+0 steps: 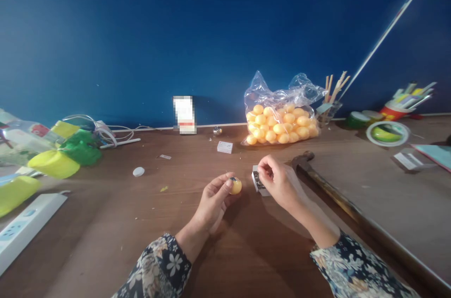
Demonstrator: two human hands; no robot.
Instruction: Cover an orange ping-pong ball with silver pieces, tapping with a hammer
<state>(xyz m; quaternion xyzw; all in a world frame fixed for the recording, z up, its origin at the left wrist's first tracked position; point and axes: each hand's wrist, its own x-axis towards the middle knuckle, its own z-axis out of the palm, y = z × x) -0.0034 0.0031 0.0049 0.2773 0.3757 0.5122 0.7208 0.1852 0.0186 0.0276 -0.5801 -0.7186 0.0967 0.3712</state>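
Note:
My left hand (214,200) pinches a small yellow-orange ball (236,186) between thumb and fingers, a little above the table. A dark patch shows on top of this ball beside my thumb. To its right, my right hand (280,180) is over a small white open box (256,180) with dark small contents. Its thumb and fingertips are pressed together at the box; whatever they pinch is too small to make out. Behind my hands, a clear plastic bag (278,124) holds several similar yellow-orange balls.
A small white box (224,147) and a white round cap (138,172) lie on the table. A long wooden stick (338,201) runs along the right. On the left are a power strip (30,225) and crumpled green plastic (82,146). A tape roll (387,133) stands right.

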